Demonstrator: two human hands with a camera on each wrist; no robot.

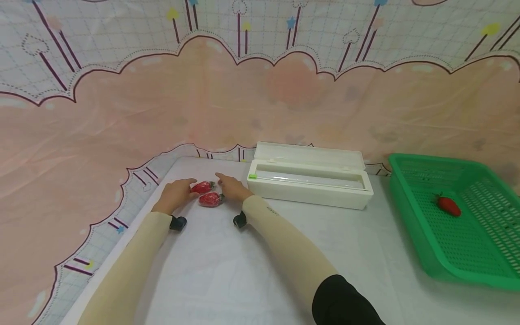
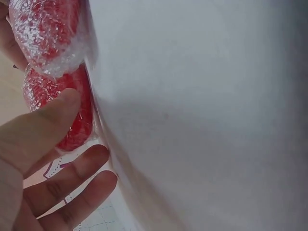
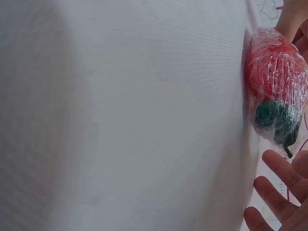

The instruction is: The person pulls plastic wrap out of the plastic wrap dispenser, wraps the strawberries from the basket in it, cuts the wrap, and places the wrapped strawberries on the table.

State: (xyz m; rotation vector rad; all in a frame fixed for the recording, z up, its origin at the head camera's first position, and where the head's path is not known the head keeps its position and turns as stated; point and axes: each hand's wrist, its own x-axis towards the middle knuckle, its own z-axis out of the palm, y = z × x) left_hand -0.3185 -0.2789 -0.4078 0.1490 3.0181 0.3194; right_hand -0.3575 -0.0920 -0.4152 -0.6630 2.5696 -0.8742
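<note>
Your left hand (image 1: 174,196) partly hides the rear film-wrapped strawberry (image 1: 203,187); the mark (image 1: 272,211) on your right sleeve (image 1: 290,241) is too small to read; the head view's right edge crops the green basket (image 1: 411,230).

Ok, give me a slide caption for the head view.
Fingers flank two wrapped strawberries; at right, an open white box and a green basket holding another strawberry.

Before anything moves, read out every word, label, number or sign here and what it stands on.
No text can be read.
Right sleeve: a small dark mark, too small and blurred to read.
Box, basket, wrapped strawberries: no lettering visible.
</note>
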